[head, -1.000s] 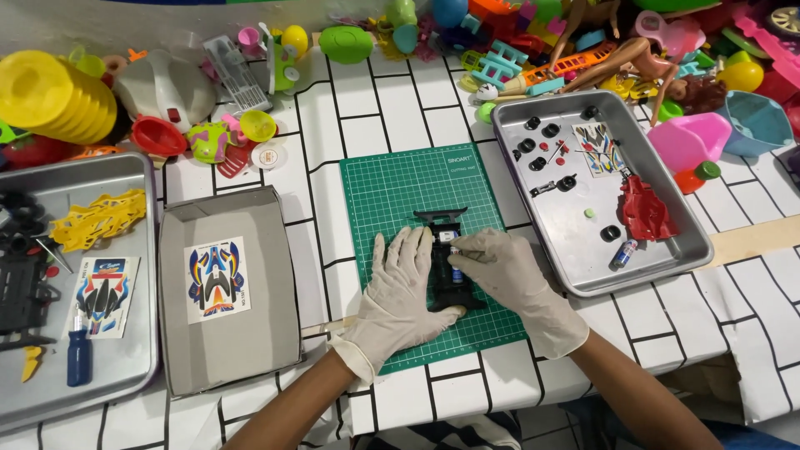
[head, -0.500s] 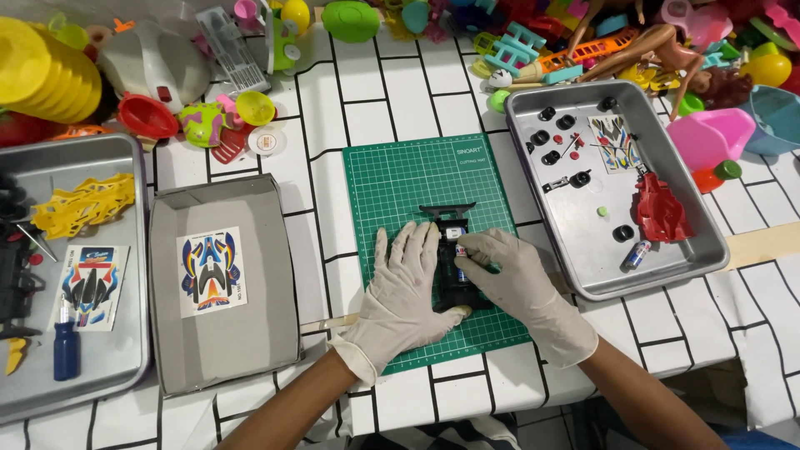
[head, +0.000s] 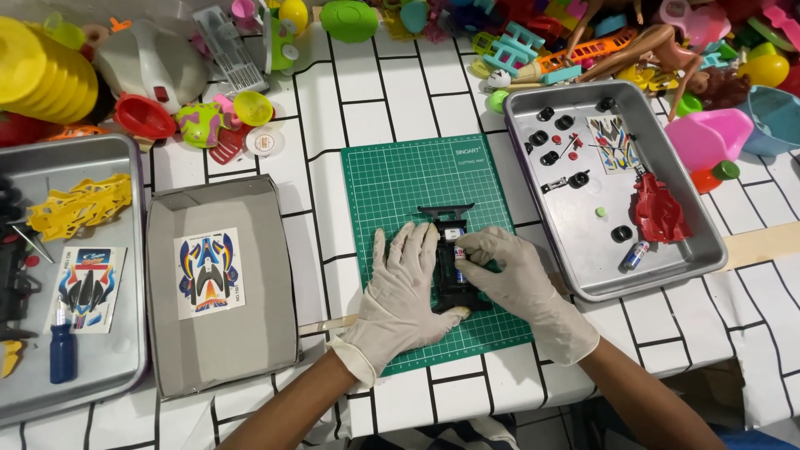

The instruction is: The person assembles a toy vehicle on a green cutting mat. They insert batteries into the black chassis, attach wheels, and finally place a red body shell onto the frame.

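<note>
A blue-orange sticker sheet (head: pixel 210 273) lies in the grey box (head: pixel 167 333); others lie in the left tray (head: pixel 117 367) and right tray (head: pixel 575 279).

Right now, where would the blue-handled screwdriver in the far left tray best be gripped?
Probably by the blue handle, from above. The blue-handled screwdriver lies flat in the left tray, handle nearest the person, thin shaft pointing away over a sticker sheet. The left hand rests on the black chassis.
</note>
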